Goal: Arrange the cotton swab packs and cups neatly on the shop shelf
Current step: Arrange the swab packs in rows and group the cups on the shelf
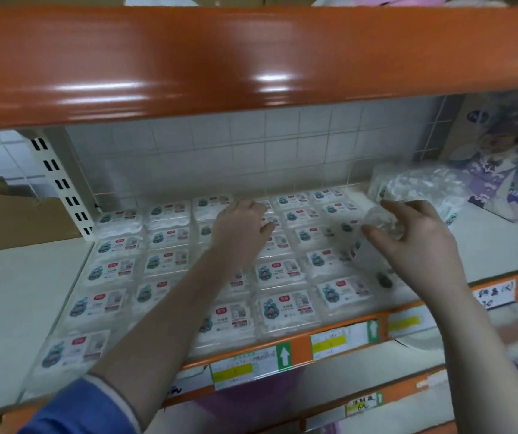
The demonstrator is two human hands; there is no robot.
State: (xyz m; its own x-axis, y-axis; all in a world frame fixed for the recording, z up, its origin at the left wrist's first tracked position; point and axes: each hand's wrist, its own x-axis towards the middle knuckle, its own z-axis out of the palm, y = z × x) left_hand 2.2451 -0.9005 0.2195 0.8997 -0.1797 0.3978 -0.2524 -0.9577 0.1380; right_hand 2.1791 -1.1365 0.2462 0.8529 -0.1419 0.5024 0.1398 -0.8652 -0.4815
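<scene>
- Packs [278,272] of cotton swabs lay flat in rows across the shelf [10,296], labels up, reaching from the front lip back to the wire grid [251,145].
- Left hand [240,228] reached over the middle rows, fingers curled down onto a pack near the back; contact appeared likely, but a firm grip could not be confirmed.
- Right hand [414,242] pinched a crumpled clear wrapper [384,225], seemingly a sleeve of cups or a loose pack, lifted just above the right-hand rows.
- Bundle [420,186] of clear-wrapped goods sat at the back right, beside a purple printed box [501,158].
- Step in hand judged as squaring up rows and finding a place for the held item.
- Recommended: press packs flat with the left hand and slide each against its neighbour, edges parallel to the front lip, labels facing one way.
- Recommended: set the held item down on the bare area to the right, clear of the flat packs, so as not to disturb finished rows.
- Contents of the held wrapper were blurred and could not be identified with certainty.
- Packs beneath both forearms were hidden; alignment there unverified.
- Price tags [251,364] on the orange edge were illegible.
</scene>
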